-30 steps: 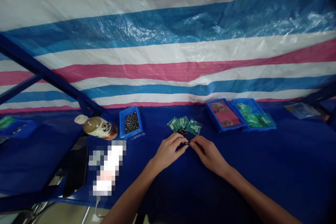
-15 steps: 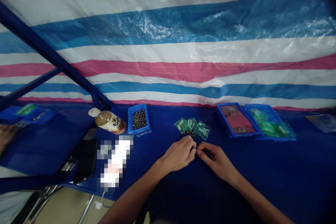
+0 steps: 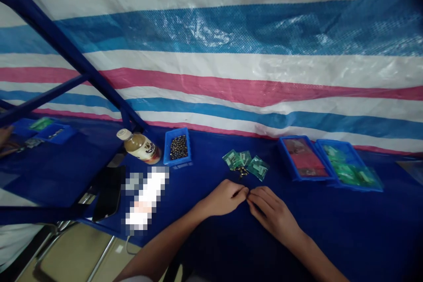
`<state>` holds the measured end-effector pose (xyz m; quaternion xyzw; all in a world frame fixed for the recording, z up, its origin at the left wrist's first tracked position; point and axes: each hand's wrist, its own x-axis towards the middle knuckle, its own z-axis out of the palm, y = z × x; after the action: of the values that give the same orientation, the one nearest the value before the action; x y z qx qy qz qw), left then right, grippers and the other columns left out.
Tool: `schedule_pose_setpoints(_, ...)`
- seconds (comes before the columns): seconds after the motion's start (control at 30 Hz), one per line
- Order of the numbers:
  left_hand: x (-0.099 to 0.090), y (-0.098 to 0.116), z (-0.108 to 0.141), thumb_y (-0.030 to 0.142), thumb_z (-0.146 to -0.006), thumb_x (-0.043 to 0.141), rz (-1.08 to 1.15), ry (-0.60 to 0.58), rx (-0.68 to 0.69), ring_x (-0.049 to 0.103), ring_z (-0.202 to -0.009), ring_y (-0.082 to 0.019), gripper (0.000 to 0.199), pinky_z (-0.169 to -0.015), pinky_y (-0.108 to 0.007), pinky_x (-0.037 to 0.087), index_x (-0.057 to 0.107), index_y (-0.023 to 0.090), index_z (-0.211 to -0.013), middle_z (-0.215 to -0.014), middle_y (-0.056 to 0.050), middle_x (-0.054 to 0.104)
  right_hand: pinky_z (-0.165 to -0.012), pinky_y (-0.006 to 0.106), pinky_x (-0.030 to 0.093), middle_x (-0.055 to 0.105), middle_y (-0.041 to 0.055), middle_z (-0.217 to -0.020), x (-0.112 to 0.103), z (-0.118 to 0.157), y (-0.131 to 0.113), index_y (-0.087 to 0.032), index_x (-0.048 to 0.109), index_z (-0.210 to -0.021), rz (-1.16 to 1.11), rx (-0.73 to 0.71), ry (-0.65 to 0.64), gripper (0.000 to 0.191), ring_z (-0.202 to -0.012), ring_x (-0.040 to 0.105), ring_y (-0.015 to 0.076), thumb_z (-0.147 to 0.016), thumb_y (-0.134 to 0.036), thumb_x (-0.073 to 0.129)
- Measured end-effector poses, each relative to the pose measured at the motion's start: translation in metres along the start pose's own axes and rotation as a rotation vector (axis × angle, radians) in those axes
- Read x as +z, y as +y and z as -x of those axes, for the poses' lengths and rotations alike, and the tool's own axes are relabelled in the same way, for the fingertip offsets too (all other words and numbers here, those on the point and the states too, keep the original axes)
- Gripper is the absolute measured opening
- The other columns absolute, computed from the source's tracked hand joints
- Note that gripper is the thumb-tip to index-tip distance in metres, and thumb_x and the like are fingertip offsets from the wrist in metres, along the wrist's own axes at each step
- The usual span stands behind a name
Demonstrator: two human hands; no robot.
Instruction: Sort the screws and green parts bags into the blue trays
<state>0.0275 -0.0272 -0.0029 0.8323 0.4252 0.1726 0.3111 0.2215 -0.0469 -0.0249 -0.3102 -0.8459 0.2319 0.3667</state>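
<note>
My left hand [image 3: 228, 198] and my right hand [image 3: 269, 207] meet fingertip to fingertip above the blue table. Both are closed in a pinch, and whatever lies between the fingers is too small or hidden to make out. Just beyond them lies a little heap of small dark and brassy metal parts [image 3: 243, 171]. Around that heap are several small green packets, among them a packet on the right [image 3: 258, 168] and a packet on the left [image 3: 232, 159].
A blue tray of small metal parts [image 3: 178, 147] stands left of centre, beside a drink bottle [image 3: 142, 147]. To the right are a blue tray with pinkish-red contents [image 3: 306, 158] and another with green packets [image 3: 348, 167]. A dark phone-like slab [image 3: 109, 191] lies left. Another person's hand [image 3: 6, 141] shows far left.
The view has shifted and tilted slightly. My hands have drawn back a little from the metal heap, uncovering more of it, and my right fingers have folded closer together.
</note>
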Motion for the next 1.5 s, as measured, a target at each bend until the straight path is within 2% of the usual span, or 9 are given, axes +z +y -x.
schedule_pose_setpoints(0.2,-0.03,-0.01,0.004,0.031,-0.098,0.045,-0.098,0.127,-0.086,0.05,-0.057,-0.008,0.039,-0.057,-0.021,0.035,0.053,0.016,-0.063,-0.06,0.004,0.053,-0.081,0.036,0.053,0.066,0.0074,-0.096,-0.005,-0.006,0.0,-0.018,0.064,-0.104,0.183,-0.032,-0.038,0.015,-0.09,0.061,0.0198,-0.094,-0.014,0.054)
schedule_pose_setpoints(0.33,-0.071,-0.039,0.019,0.037,-0.099,0.042,-0.265,0.456,-0.275,0.055,-0.074,-0.016,0.034,-0.07,-0.026,0.037,0.056,0.018,-0.074,-0.076,-0.003,0.057,-0.08,0.036,0.054,0.066,0.0073,-0.094,-0.007,-0.007,0.0,-0.019,0.067,-0.1,0.207,0.041,-0.095,0.016,-0.088,0.063,0.0199,-0.096,-0.02,0.051)
schedule_pose_setpoints(0.43,-0.096,-0.064,0.034,0.047,-0.092,0.055,-0.514,0.792,-0.461,0.056,-0.07,-0.016,0.034,-0.066,-0.025,0.038,0.057,0.019,-0.073,-0.071,-0.001,0.056,-0.08,0.037,0.054,0.066,0.0078,-0.094,-0.007,-0.008,-0.001,-0.02,0.067,-0.099,0.211,0.061,-0.132,0.018,-0.088,0.063,0.0206,-0.097,-0.021,0.049)
schedule_pose_setpoints(0.57,-0.104,-0.082,0.042,0.052,-0.085,0.063,-0.598,0.938,-0.551,0.059,-0.067,-0.017,0.035,-0.061,-0.025,0.04,0.061,0.019,-0.097,-0.07,0.002,0.056,-0.08,0.038,0.054,0.067,0.0081,-0.094,-0.007,-0.008,-0.001,-0.021,0.067,-0.099,0.202,0.072,-0.138,0.021,-0.089,0.063,0.021,-0.098,-0.024,0.046)
schedule_pose_setpoints(0.67,-0.089,-0.075,0.033,0.047,-0.092,0.058,-0.542,0.829,-0.44,0.061,-0.07,-0.016,0.03,-0.065,-0.025,0.043,0.06,0.019,-0.103,-0.073,0.001,0.059,-0.08,0.037,0.054,0.066,0.0079,-0.095,-0.007,-0.007,0.0,-0.02,0.067,-0.1,0.206,0.09,-0.134,0.02,-0.089,0.062,0.0205,-0.098,-0.023,0.046)
schedule_pose_setpoints(0.83,-0.04,-0.046,0.01,0.034,-0.099,0.05,-0.46,0.345,-0.092,0.063,-0.09,-0.016,0.019,-0.077,-0.025,0.049,0.062,0.023,-0.106,-0.098,-0.002,0.064,-0.081,0.037,0.053,0.065,0.0083,-0.099,-0.007,-0.006,0.005,-0.019,0.064,-0.105,0.223,0.13,-0.108,0.019,-0.092,0.061,0.0205,-0.098,-0.02,0.047)
schedule_pose_setpoints(0.9,-0.023,-0.039,0.004,0.032,-0.098,0.051,-0.472,0.248,-0.053,0.063,-0.092,-0.017,0.02,-0.075,-0.025,0.051,0.06,0.026,-0.115,-0.104,-0.003,0.063,-0.081,0.037,0.052,0.065,0.0085,-0.098,-0.007,-0.006,0.007,-0.018,0.064,-0.105,0.231,0.142,-0.099,0.018,-0.091,0.06,0.0206,-0.098,-0.02,0.047)
schedule_pose_setpoints(1.13,-0.009,-0.04,0.0,0.035,-0.098,0.051,-0.489,0.244,-0.132,0.061,-0.097,-0.02,0.031,-0.07,-0.027,0.054,0.054,0.028,-0.127,-0.108,-0.005,0.06,-0.08,0.037,0.052,0.065,0.0081,-0.096,-0.009,-0.006,0.007,-0.02,0.065,-0.102,0.235,0.142,-0.106,0.018,-0.089,0.06,0.0205,-0.098,-0.021,0.047)
schedule_pose_setpoints(1.5,-0.006,-0.048,-0.002,0.035,-0.097,0.051,-0.386,0.282,-0.072,0.059,-0.096,-0.019,0.023,-0.073,-0.028,0.055,0.064,0.024,-0.113,-0.108,-0.005,0.062,-0.082,0.037,0.053,0.066,0.0073,-0.092,-0.009,-0.008,0.006,-0.021,0.068,-0.099,0.219,0.141,-0.096,0.022,-0.088,0.062,0.0204,-0.098,-0.022,0.046)
